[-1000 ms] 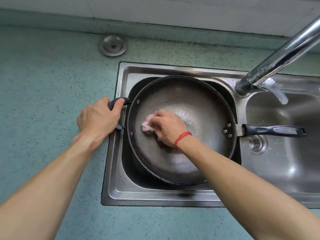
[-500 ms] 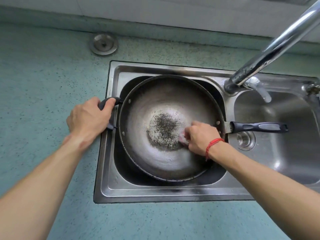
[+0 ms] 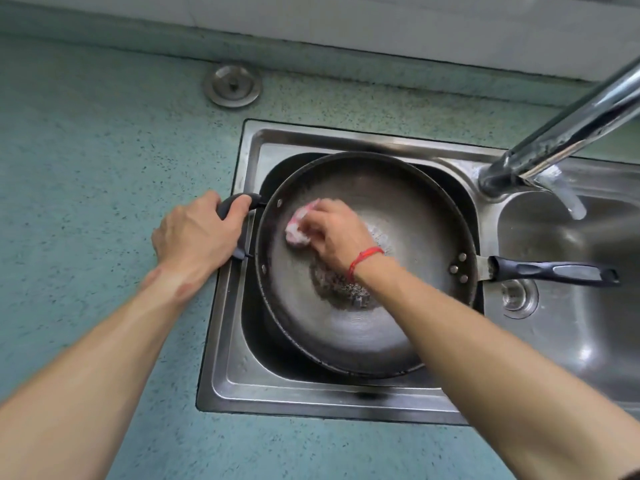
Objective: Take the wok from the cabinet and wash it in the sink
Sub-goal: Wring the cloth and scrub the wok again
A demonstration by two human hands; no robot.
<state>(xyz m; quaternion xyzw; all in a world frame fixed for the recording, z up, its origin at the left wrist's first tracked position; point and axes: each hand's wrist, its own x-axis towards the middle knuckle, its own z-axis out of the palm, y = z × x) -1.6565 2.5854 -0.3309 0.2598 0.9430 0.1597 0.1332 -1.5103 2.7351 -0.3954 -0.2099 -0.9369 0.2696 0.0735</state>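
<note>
While scouring the wok [image 3: 408, 202], lodged in the left basin of the sink [image 3: 311, 400], presses a pink cloth [image 3: 296, 232] against the inner wall at about 10 o'clock with the right hand [image 3: 337, 233], fingers curled round the wad. Clamps the left hand [image 3: 197, 237] round the short helper handle [image 3: 235, 204] at 9 o'clock on the rim, pinning the pan. Leaves the long handle [image 3: 554, 271] jutting toward 3 o'clock over the right basin.

Has swept the cloth across from the bowl's 3 o'clock side, where it was half a second back, and from near 9 o'clock before that. Reads as back-and-forth strokes, mid-scrub rather than finishing. Shows a dark speckled patch [image 3: 346, 289] at the bowl's centre, partly under the right wrist. Probably needs more passes there, then a rinse.

Further out: faucet [image 3: 571, 133] slanting in from 1 o'clock, and a round metal cap [image 3: 232, 85] on the green counter [image 3: 86, 168] at 11 o'clock.
</note>
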